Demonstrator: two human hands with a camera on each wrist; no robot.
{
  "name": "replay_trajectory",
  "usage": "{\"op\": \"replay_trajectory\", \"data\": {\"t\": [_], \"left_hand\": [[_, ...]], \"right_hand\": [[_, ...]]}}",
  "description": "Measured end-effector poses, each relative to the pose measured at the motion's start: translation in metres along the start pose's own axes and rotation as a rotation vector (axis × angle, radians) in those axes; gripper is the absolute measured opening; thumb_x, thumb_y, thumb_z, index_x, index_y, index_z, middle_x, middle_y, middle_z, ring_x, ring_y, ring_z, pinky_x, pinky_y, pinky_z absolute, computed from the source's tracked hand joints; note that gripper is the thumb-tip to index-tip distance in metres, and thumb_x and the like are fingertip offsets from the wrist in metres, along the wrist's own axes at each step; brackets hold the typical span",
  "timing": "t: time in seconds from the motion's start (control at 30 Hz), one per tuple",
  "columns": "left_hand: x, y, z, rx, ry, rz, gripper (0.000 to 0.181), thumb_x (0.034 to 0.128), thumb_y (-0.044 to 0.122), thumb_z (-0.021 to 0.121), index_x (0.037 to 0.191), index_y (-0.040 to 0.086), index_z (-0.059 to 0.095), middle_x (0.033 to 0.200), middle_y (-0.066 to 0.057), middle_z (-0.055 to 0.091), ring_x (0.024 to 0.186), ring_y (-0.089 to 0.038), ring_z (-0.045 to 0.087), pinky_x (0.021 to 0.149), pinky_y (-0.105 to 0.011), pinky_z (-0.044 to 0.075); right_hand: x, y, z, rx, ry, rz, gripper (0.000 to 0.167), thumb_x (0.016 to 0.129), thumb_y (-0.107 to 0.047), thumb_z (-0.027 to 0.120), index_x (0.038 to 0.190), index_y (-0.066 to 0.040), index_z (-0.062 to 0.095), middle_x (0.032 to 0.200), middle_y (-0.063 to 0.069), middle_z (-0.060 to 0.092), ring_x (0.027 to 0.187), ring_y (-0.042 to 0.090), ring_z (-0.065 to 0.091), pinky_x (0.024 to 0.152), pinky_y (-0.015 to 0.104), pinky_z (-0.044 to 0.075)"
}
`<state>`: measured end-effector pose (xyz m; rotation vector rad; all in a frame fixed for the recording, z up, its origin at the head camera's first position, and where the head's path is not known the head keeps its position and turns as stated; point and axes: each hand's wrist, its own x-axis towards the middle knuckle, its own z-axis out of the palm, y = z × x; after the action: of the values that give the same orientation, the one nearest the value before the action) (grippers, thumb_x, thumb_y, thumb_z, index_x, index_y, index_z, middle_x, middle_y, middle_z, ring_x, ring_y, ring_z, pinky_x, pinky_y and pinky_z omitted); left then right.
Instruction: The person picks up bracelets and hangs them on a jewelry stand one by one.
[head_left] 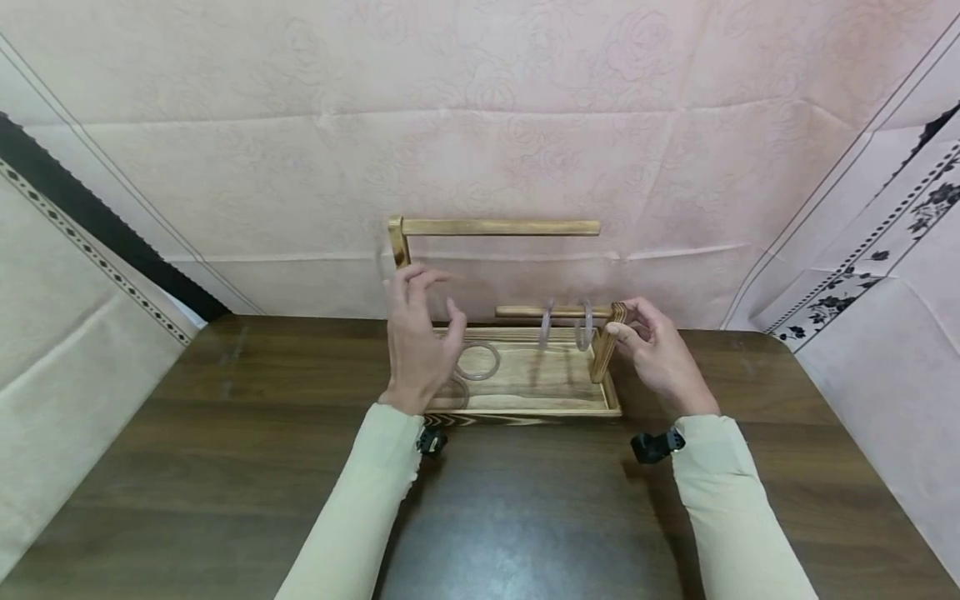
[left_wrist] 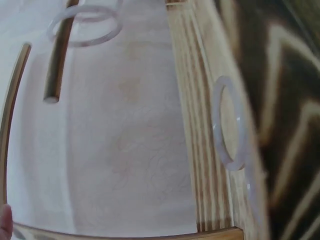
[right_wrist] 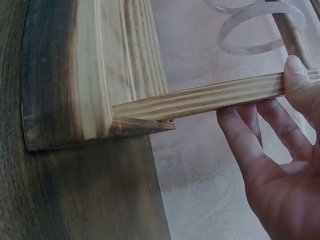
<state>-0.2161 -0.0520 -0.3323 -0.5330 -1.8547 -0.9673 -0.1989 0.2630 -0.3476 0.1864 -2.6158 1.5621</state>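
A wooden bracelet stand has a shallow tray base (head_left: 540, 379), a left post (head_left: 400, 242) bearing a high rod (head_left: 502, 227), and a right post (head_left: 602, 358) bearing a lower rod (head_left: 517, 312). Two pale translucent bangles (head_left: 547, 323) hang on the lower rod. Another bangle (head_left: 477, 361) lies in the tray, with one more (head_left: 453, 393) partly behind my left hand (head_left: 422, 333). That hand is by the left post, thumb apart from the fingers; whether it touches the post is unclear. My right hand (head_left: 660, 354) pinches the right post between thumb and fingers (right_wrist: 295, 82).
The stand sits at the far edge of a dark wooden table (head_left: 517, 517). Right behind it rises a pale patterned cloth (head_left: 525, 167). More cloth hangs at the left and right sides. Each wrist wears a small black camera (head_left: 651, 447).
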Motion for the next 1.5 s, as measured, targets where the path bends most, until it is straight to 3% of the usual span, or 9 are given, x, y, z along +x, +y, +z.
{"op": "replay_trajectory", "data": {"t": [0.1,0.2,0.37,0.53,0.73,1.0,1.1,1.33,1.5], "left_hand": [[0.003,-0.004,-0.003,-0.033,0.058,-0.023,0.041,0.0836,-0.003,0.063,0.124,-0.002,0.056,0.124,-0.022,0.051,0.121,-0.037,0.049,0.111,-0.052,0.039],[0.004,-0.009,-0.006,-0.042,0.068,-0.074,0.055,0.0853,0.0,0.063,0.138,0.001,0.047,0.132,-0.021,0.045,0.124,-0.035,0.043,0.105,-0.047,0.042],[0.003,-0.018,-0.011,-0.079,0.007,-0.202,0.079,0.087,0.006,0.067,0.155,0.012,0.027,0.147,-0.017,0.032,0.135,-0.031,0.035,0.109,-0.048,0.044],[0.001,-0.027,-0.016,-0.11,-0.061,-0.319,0.09,0.0865,0.011,0.072,0.159,0.014,0.019,0.157,-0.011,0.026,0.141,-0.028,0.031,0.114,-0.051,0.041],[0.002,-0.038,-0.023,-0.174,-0.197,-0.437,0.081,0.0925,0.016,0.07,0.158,0.012,0.021,0.153,-0.012,0.035,0.138,-0.024,0.037,0.116,-0.045,0.038],[0.002,-0.051,-0.032,-0.205,-0.383,-0.525,0.075,0.0997,0.02,0.065,0.158,0.007,0.021,0.154,-0.02,0.036,0.141,-0.035,0.041,0.119,-0.055,0.036],[0.001,-0.056,-0.033,-0.219,-0.437,-0.555,0.072,0.1025,0.021,0.061,0.159,0.007,0.019,0.154,-0.022,0.037,0.143,-0.036,0.041,0.12,-0.054,0.037],[0.003,-0.064,-0.036,-0.302,-0.464,-0.587,0.051,0.1056,0.006,0.052,0.153,0.005,0.033,0.148,-0.02,0.049,0.136,-0.036,0.052,0.113,-0.049,0.047],[0.002,-0.07,-0.036,-0.322,-0.489,-0.584,0.05,0.1052,0.005,0.052,0.152,0.004,0.035,0.147,-0.018,0.053,0.135,-0.034,0.051,0.115,-0.047,0.045]], "right_hand": [[0.0,0.0,0.001,0.002,0.002,0.003,0.027,0.106,-0.018,0.055,0.126,-0.001,0.049,0.111,0.007,0.059,0.101,0.001,0.06,0.094,0.021,0.057],[-0.001,0.0,0.002,-0.001,-0.001,0.01,0.028,0.106,-0.02,0.055,0.127,-0.002,0.049,0.112,0.008,0.059,0.102,0.002,0.06,0.098,0.031,0.057],[-0.001,0.0,0.003,-0.006,-0.013,0.022,0.031,0.107,-0.022,0.054,0.128,-0.001,0.047,0.114,0.011,0.058,0.105,0.006,0.06,0.104,0.043,0.055],[-0.001,0.001,0.003,-0.008,-0.019,0.014,0.031,0.107,-0.022,0.053,0.129,-0.001,0.047,0.115,0.011,0.058,0.106,0.007,0.06,0.104,0.041,0.055],[0.0,0.002,0.004,0.027,-0.009,-0.011,0.026,0.107,-0.017,0.053,0.125,0.0,0.048,0.112,0.009,0.06,0.102,0.002,0.061,0.094,0.024,0.058],[-0.004,0.001,0.002,0.049,-0.01,0.005,0.028,0.106,-0.019,0.055,0.126,-0.001,0.048,0.109,0.001,0.059,0.109,0.006,0.061,0.097,0.025,0.057],[-0.004,0.002,0.002,0.054,-0.011,0.008,0.029,0.106,-0.02,0.055,0.126,-0.001,0.049,0.11,-0.001,0.059,0.109,0.006,0.061,0.097,0.024,0.057],[-0.003,0.002,0.001,0.03,-0.007,0.013,0.027,0.106,-0.024,0.054,0.124,-0.005,0.048,0.111,-0.001,0.059,0.11,0.004,0.06,0.104,0.039,0.055],[-0.004,0.002,0.001,0.03,-0.002,0.011,0.026,0.106,-0.023,0.054,0.125,-0.005,0.048,0.113,0.001,0.06,0.11,0.005,0.061,0.103,0.036,0.056]]}}
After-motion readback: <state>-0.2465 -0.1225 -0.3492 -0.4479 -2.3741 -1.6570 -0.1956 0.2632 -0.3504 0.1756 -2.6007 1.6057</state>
